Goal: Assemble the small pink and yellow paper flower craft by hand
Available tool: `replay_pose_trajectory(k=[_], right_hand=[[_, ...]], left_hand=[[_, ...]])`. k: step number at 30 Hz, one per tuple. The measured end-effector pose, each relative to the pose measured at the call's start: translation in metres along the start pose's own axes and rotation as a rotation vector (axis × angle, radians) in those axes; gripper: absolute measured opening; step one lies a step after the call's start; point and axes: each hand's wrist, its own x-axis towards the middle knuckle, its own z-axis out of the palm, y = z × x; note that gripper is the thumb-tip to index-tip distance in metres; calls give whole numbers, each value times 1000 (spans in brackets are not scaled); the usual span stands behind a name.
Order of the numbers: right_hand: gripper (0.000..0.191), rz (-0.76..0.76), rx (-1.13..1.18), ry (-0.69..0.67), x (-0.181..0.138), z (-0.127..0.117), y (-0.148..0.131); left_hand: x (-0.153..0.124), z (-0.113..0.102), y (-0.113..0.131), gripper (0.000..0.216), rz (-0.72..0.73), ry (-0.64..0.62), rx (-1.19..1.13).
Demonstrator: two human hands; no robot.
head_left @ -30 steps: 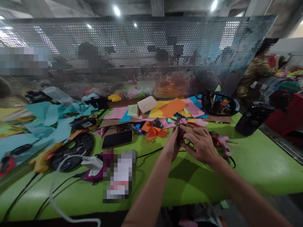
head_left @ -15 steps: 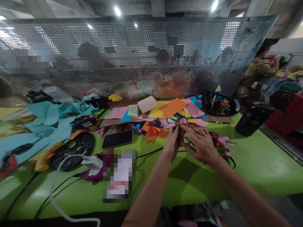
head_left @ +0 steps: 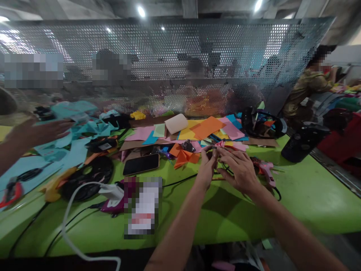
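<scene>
My left hand (head_left: 207,167) is closed, thumb up, round a small dark piece that its fingers mostly hide. From the right, my right hand (head_left: 239,168) meets it, fingertips pressed together against the same spot; what they pinch is too covered to name. Just beyond the hands lies some folded pink paper (head_left: 220,143). An orange folded-paper shape (head_left: 184,156) rests to the left of my left hand. On the right of my right hand is a pink glue gun (head_left: 267,171), lying on the green table (head_left: 307,195).
A phone (head_left: 141,164), a purple power strip (head_left: 114,203) with cables and a black reel-like disc (head_left: 90,177) are at left. Coloured paper sheets (head_left: 207,128) cover the back. A dark cup (head_left: 303,143) stands right. Another person's hand (head_left: 42,131) reaches in at far left.
The other person's arm has come in from the left over the blue paper, and the clear cup there no longer shows. My hands stay together, with slight finger movement.
</scene>
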Motion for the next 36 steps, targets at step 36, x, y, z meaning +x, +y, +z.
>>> replay_pose_trajectory(k=[36], right_hand=[[21, -4, -30, -48, -1, 2, -4]], left_hand=[[5, -5, -12, 46, 248, -15, 133]])
